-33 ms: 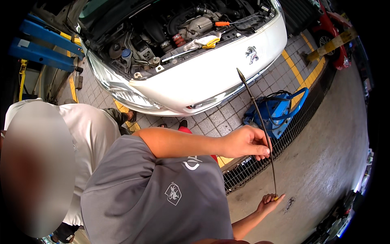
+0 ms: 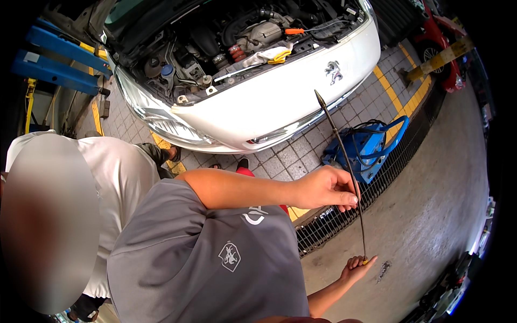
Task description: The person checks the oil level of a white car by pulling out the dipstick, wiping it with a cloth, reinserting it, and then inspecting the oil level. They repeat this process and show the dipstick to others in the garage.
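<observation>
Dipstick (image 2: 334, 129): in front of the white car (image 2: 253, 110), held aslant; its dark pointed tip overlaps the car's front bumper in view, and its yellow end lies farthest from the car.
Left hand (image 2: 325, 188): nearly closed, thumb and fingertips pinched together on the dipstick's shaft, partway along it.
Left forearm (image 2: 242, 189): stretched sideways in front of the car, roughly level across the view.
Right hand (image 2: 354, 271): farther from the car than the left; fingers curled in on the dipstick's yellow end, thumb stretched out straight.
Right forearm (image 2: 324, 301): comes up from the lower edge, slanting toward the hand.
Engine bay (image 2: 212, 92): the car's own, uncovered; a white-and-yellow cloth or glove (image 2: 277, 56), which of the two I cannot tell, lies along its front edge, with an orange-handled tool (image 2: 294, 32) just beyond. Farther in sit a red ribbed hose (image 2: 236, 53) and, toward the headlight, a blue-capped reservoir (image 2: 167, 71), contents hidden.
Blue machine (image 2: 371, 169): on the floor before the car's bumper, beside the floor grate (image 2: 318, 232); black cable lies over it, its inside unseen.
Co-worker (image 2: 121, 167): pale shirt, in front of the car's headlight.
</observation>
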`<action>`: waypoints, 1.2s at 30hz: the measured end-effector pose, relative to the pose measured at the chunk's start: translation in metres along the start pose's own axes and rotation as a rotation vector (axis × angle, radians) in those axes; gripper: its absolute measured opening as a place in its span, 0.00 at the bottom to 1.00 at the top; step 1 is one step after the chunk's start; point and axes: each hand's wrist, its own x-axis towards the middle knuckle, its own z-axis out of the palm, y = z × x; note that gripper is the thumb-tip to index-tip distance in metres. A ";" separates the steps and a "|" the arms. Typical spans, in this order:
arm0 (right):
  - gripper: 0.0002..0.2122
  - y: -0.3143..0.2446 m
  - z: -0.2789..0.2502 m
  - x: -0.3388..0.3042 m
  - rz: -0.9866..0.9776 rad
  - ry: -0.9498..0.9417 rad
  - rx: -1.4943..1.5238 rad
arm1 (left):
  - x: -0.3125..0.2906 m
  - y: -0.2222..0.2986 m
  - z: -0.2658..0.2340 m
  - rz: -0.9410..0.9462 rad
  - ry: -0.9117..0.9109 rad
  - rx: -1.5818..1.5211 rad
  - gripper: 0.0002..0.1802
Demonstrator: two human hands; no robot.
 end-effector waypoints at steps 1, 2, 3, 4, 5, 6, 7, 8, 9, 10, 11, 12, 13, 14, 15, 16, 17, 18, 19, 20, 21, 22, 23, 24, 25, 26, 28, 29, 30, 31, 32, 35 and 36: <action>0.25 0.002 -0.005 0.005 0.032 -0.014 -0.011 | 0.000 -0.001 0.001 0.004 0.000 0.005 0.11; 0.25 0.004 -0.008 0.007 0.063 -0.027 -0.022 | 0.001 0.000 0.002 0.009 -0.002 0.010 0.10; 0.25 0.004 -0.009 0.010 0.094 -0.040 -0.033 | 0.002 0.000 0.003 0.014 -0.004 0.015 0.10; 0.26 0.003 -0.011 0.012 0.120 -0.050 -0.066 | 0.003 -0.001 0.004 0.023 -0.006 0.037 0.10; 0.26 0.002 -0.008 0.013 0.148 -0.061 -0.100 | 0.005 -0.003 0.004 0.032 -0.006 0.060 0.10; 0.26 0.001 -0.007 0.014 0.175 -0.071 -0.134 | 0.006 -0.004 0.005 0.041 -0.006 0.082 0.10; 0.27 0.001 -0.010 0.018 0.208 -0.107 -0.162 | 0.006 -0.004 0.006 0.045 0.001 0.112 0.09; 0.27 0.005 -0.015 0.024 0.239 -0.142 -0.187 | 0.006 -0.005 0.007 0.062 0.009 0.139 0.10; 0.27 0.008 -0.020 0.029 0.270 -0.177 -0.213 | 0.007 -0.006 0.008 0.079 0.018 0.166 0.10; 0.27 0.011 -0.025 0.034 0.288 -0.180 -0.230 | 0.007 -0.005 0.009 0.092 0.015 0.189 0.10; 0.27 0.014 -0.029 0.038 0.307 -0.185 -0.247 | 0.007 -0.005 0.010 0.106 0.015 0.214 0.10; 0.27 0.017 -0.032 0.041 0.326 -0.189 -0.264 | 0.008 -0.005 0.011 0.120 0.015 0.239 0.10; 0.27 0.019 -0.035 0.044 0.335 -0.192 -0.274 | 0.008 -0.008 0.012 0.131 0.034 0.236 0.10; 0.27 0.021 -0.037 0.047 0.345 -0.195 -0.279 | 0.009 -0.010 0.013 0.140 0.051 0.237 0.10; 0.27 0.022 -0.038 0.049 0.356 -0.199 -0.284 | 0.010 -0.011 0.016 0.150 0.069 0.238 0.10; 0.26 0.023 -0.039 0.051 0.364 -0.208 -0.272 | 0.009 -0.011 0.018 0.141 0.091 0.253 0.09; 0.26 0.024 -0.038 0.052 0.366 -0.221 -0.263 | 0.009 -0.013 0.018 0.147 0.092 0.270 0.09; 0.26 0.024 -0.036 0.052 0.368 -0.233 -0.254 | 0.008 -0.013 0.018 0.157 0.103 0.280 0.09; 0.25 0.023 -0.035 0.052 0.363 -0.227 -0.260 | 0.007 -0.015 0.019 0.164 0.111 0.290 0.09; 0.25 0.024 -0.033 0.051 0.362 -0.219 -0.260 | 0.007 -0.017 0.018 0.165 0.117 0.303 0.09; 0.25 0.025 -0.032 0.053 0.360 -0.212 -0.261 | 0.010 -0.020 0.019 0.165 0.121 0.313 0.09; 0.24 0.026 -0.034 0.058 0.367 -0.225 -0.253 | 0.009 -0.022 0.019 0.167 0.128 0.325 0.09; 0.24 0.027 -0.038 0.062 0.377 -0.238 -0.244 | 0.010 -0.023 0.021 0.167 0.134 0.338 0.09; 0.24 0.029 -0.042 0.065 0.386 -0.252 -0.235 | 0.010 -0.023 0.022 0.170 0.140 0.354 0.09; 0.24 0.031 -0.044 0.069 0.393 -0.252 -0.233 | 0.011 -0.025 0.024 0.171 0.144 0.373 0.09; 0.23 0.032 -0.044 0.072 0.396 -0.255 -0.233 | 0.011 -0.025 0.027 0.181 0.150 0.389 0.09; 0.24 0.033 -0.046 0.077 0.409 -0.272 -0.228 | 0.012 -0.028 0.030 0.189 0.169 0.422 0.09; 0.24 0.031 -0.047 0.082 0.414 -0.289 -0.232 | 0.012 -0.030 0.032 0.199 0.185 0.422 0.09; 0.24 0.031 -0.046 0.086 0.420 -0.307 -0.236 | 0.012 -0.034 0.033 0.207 0.210 0.428 0.09; 0.24 0.031 -0.046 0.089 0.423 -0.304 -0.241 | 0.011 -0.036 0.035 0.207 0.238 0.423 0.09; 0.24 0.034 -0.045 0.092 0.427 -0.300 -0.241 | 0.012 -0.038 0.037 0.205 0.263 0.420 0.09; 0.25 0.040 -0.046 0.100 0.459 -0.351 -0.248 | 0.012 -0.040 0.043 0.202 0.326 0.403 0.09; 0.25 0.048 -0.051 0.107 0.459 -0.357 -0.242 | 0.012 -0.041 0.044 0.195 0.342 0.396 0.09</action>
